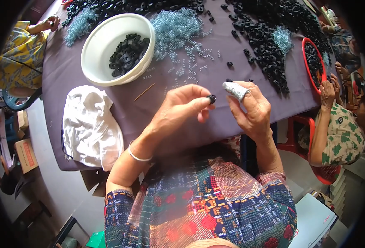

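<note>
My left hand (184, 104) pinches a small black rounded piece (212, 98) between thumb and fingertips, above the near side of the table. To its right, my right hand (253, 109) is raised with thumb and index finger apart, and I see nothing between them. A silvery wrap (235, 91) covers that index finger. Beyond the hands, tiny pale coil springs (176, 33) lie heaped and partly scattered on the purple-grey cloth (157, 95). The white bowl (90, 58) at the far left holds more black pieces (128, 53). A thin brown stick (144, 91) lies nearer my left hand.
Crumpled white fabric (91, 124) lies at the table's left side. Heaps of black pieces (261, 41) spread over the far right, beside another spring pile (282, 39). A red-rimmed basket (304, 62) stands at the right edge, by another person's hand (327, 94). Someone in yellow (15, 62) is at the left.
</note>
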`<action>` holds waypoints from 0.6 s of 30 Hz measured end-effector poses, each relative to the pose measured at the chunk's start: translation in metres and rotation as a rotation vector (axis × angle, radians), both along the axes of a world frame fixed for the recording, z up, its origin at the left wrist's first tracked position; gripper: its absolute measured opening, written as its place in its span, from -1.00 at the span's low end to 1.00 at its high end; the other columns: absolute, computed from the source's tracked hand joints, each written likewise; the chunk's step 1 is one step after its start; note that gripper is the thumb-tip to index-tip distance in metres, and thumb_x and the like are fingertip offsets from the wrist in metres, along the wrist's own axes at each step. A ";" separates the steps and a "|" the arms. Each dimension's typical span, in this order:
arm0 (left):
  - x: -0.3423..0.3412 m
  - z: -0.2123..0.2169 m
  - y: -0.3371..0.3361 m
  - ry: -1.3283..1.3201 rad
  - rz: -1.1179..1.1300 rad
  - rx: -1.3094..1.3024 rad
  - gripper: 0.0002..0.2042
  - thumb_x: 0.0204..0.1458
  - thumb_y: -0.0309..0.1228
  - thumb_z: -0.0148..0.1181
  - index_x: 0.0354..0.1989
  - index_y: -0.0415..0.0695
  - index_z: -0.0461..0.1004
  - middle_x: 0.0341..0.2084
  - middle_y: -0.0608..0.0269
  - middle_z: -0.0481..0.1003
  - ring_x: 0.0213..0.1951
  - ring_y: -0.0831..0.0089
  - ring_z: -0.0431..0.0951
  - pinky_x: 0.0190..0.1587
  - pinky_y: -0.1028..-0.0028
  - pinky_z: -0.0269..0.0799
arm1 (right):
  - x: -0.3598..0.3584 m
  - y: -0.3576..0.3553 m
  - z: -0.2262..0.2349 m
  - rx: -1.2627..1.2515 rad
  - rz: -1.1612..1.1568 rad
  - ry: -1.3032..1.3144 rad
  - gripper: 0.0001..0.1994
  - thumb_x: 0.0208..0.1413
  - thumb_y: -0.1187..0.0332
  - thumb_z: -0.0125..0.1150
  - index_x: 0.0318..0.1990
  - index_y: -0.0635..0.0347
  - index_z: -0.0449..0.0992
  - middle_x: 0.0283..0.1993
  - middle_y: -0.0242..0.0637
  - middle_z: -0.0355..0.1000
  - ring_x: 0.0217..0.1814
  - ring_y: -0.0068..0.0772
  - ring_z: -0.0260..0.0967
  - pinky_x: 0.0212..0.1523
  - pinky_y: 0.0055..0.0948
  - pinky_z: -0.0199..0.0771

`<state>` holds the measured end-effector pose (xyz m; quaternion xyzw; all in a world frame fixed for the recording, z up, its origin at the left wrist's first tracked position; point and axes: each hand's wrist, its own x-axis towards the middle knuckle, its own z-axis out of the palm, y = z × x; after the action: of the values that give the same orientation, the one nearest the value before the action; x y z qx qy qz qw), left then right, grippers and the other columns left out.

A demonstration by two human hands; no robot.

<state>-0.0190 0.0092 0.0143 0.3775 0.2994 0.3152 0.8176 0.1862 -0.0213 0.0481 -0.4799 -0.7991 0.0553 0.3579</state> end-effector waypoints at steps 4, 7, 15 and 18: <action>-0.001 0.002 -0.001 -0.010 -0.060 -0.026 -0.87 0.10 -0.45 0.17 -0.25 -0.26 0.47 -0.44 0.22 0.52 -0.44 0.55 0.50 -0.38 0.54 0.45 | 0.034 0.014 -0.012 0.038 -0.262 -0.045 -0.78 -0.05 0.64 0.23 -0.19 0.34 0.53 -0.25 -0.14 0.47 -0.29 -0.22 0.47 -0.25 -0.42 0.46; -0.003 0.000 0.001 0.004 -0.142 -0.001 -0.85 0.11 -0.44 0.16 -0.23 -0.28 0.46 -0.41 0.22 0.52 -0.40 0.56 0.50 -0.35 0.55 0.46 | 0.043 0.027 -0.014 0.015 -0.300 -0.030 -0.78 -0.04 0.61 0.22 -0.17 0.35 0.53 -0.26 -0.12 0.46 -0.29 -0.21 0.46 -0.26 -0.40 0.45; -0.001 -0.002 0.003 -0.001 -0.142 -0.037 -0.85 0.10 -0.47 0.17 -0.23 -0.28 0.45 -0.41 0.23 0.52 -0.41 0.56 0.50 -0.36 0.55 0.46 | 0.033 0.063 -0.031 0.000 -0.229 -0.247 -0.77 -0.09 0.43 0.27 -0.20 0.20 0.53 -0.20 -0.25 0.41 -0.15 -0.23 0.39 -0.19 -0.30 0.34; -0.001 -0.001 0.003 -0.007 -0.149 -0.025 -0.85 0.10 -0.46 0.17 -0.23 -0.28 0.45 -0.42 0.24 0.51 -0.41 0.57 0.50 -0.36 0.55 0.46 | 0.029 0.070 -0.030 -0.059 -0.186 -0.309 -0.81 -0.07 0.46 0.24 -0.25 0.24 0.51 -0.22 -0.21 0.38 -0.17 -0.18 0.38 -0.16 -0.28 0.37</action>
<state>-0.0200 0.0124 0.0132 0.3875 0.2713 0.2510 0.8445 0.2147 0.0484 0.0178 -0.5649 -0.7947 -0.0289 0.2201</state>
